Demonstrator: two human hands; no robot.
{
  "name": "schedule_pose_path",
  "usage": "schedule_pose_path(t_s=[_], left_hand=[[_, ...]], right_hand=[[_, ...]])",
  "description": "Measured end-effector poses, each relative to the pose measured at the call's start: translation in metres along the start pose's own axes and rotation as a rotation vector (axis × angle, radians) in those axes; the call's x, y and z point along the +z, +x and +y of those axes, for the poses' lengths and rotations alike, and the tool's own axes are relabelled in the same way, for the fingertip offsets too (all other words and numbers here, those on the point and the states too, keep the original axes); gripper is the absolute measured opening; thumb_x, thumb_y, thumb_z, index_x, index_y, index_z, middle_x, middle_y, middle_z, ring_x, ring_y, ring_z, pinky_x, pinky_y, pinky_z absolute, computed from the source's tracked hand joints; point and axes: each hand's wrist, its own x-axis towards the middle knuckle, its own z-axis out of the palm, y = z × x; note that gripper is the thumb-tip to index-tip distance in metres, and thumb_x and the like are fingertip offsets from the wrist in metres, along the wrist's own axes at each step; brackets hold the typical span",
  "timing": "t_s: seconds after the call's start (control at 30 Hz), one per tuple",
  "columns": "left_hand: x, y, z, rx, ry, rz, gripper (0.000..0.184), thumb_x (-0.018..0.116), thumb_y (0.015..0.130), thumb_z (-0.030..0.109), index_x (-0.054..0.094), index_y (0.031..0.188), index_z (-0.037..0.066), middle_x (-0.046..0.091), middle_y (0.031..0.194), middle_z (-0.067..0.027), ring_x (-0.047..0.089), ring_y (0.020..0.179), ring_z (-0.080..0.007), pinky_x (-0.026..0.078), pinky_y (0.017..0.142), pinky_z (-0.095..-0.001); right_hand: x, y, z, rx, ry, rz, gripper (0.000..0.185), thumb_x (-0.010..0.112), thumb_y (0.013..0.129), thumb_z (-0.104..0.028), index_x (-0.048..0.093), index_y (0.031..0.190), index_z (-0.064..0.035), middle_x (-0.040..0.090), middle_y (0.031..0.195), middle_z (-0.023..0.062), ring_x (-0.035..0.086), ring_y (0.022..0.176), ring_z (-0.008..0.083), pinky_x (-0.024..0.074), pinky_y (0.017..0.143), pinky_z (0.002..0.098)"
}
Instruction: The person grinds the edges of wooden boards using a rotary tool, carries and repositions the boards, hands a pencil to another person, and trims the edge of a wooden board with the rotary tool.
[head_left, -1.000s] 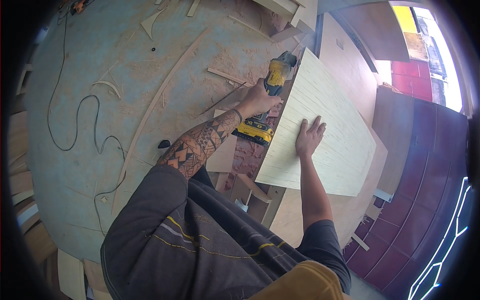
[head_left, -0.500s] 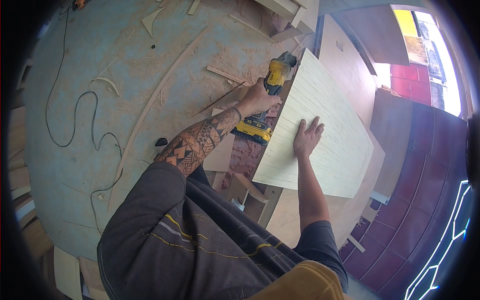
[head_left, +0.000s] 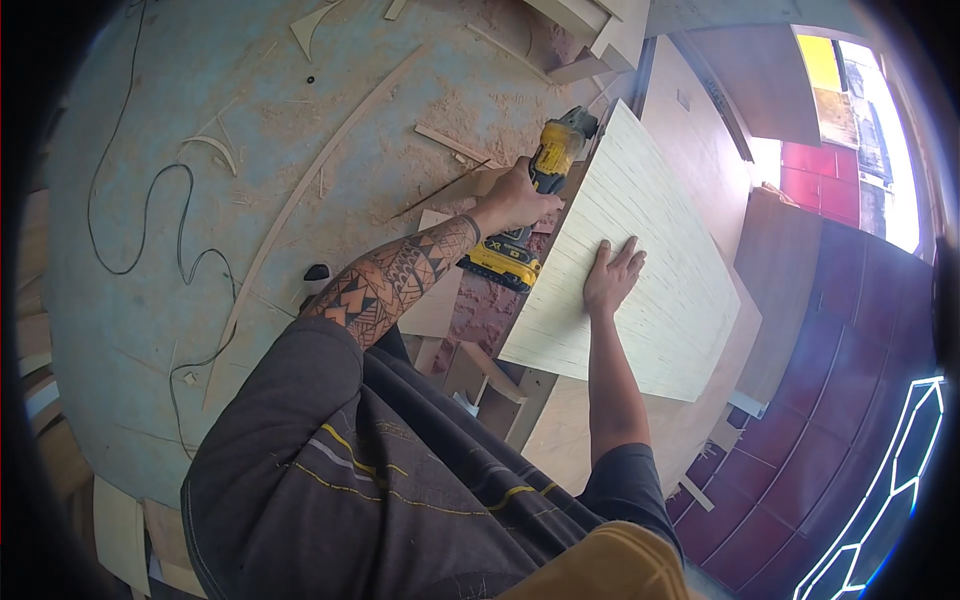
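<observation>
My left hand [head_left: 515, 198], on the tattooed arm, is wrapped around the body of a yellow-and-black cordless angle grinder [head_left: 557, 150]. Its dark head lies at the long left edge of a pale wood-grain board [head_left: 640, 300], near the far corner. What the head touches underneath is hidden. The battery at its lower end points back toward me, beside the same edge. Flat on the board's face rests my right hand [head_left: 612, 280], fingers spread, holding nothing. The board lies over other light panels.
Sawdust, offcuts and a long curved wood strip [head_left: 310, 190] lie on the floor to the left. A dark cable [head_left: 150, 220] winds there too. Wooden frame pieces [head_left: 495, 375] are below the grinder. Red-purple cabinet panels [head_left: 770, 490] are on the right.
The view has shifted slightly. The grinder stays at the board's edge in my left hand, and my right hand remains flat on the board.
</observation>
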Motion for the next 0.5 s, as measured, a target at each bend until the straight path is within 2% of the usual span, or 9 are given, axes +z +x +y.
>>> schedule_pose_path(t_s=[0.27, 0.33, 0.5], left_hand=[[0.0029, 0.0018, -0.0037, 0.0, -0.013, 0.018, 0.086, 0.087, 0.081, 0.037, 0.047, 0.143, -0.006, 0.073, 0.126, -0.0261, 0.074, 0.118, -0.0377, 0.059, 0.102, -0.042], [0.0047, -0.0007, -0.0029, 0.069, -0.061, 0.063, 0.063, 0.081, 0.089, 0.019, 0.046, 0.134, -0.006, 0.071, 0.088, -0.0111, 0.072, 0.062, -0.0183, 0.06, 0.057, -0.0339], [0.0033, -0.0029, -0.0003, 0.05, -0.058, 0.054, 0.063, 0.082, 0.088, 0.02, 0.046, 0.134, -0.006, 0.072, 0.091, -0.0127, 0.073, 0.063, -0.0191, 0.06, 0.057, -0.0337]], right_hand=[[0.0011, 0.0037, -0.0001, -0.007, 0.013, -0.013, 0.084, 0.042, 0.113, -0.06, 0.024, 0.174, -0.0049, 0.016, 0.176, 0.0376, 0.016, 0.165, 0.0507, 0.0164, 0.135, 0.0546], [0.0003, 0.0042, -0.0015, 0.003, 0.02, 0.002, 0.083, 0.042, 0.113, -0.059, 0.025, 0.174, -0.0046, 0.017, 0.176, 0.0384, 0.017, 0.165, 0.0514, 0.0163, 0.135, 0.0552], [0.0009, 0.0028, -0.0021, -0.007, 0.034, 0.012, 0.083, 0.043, 0.113, -0.058, 0.026, 0.173, -0.0033, 0.018, 0.175, 0.0392, 0.017, 0.165, 0.0517, 0.0159, 0.135, 0.0555]])
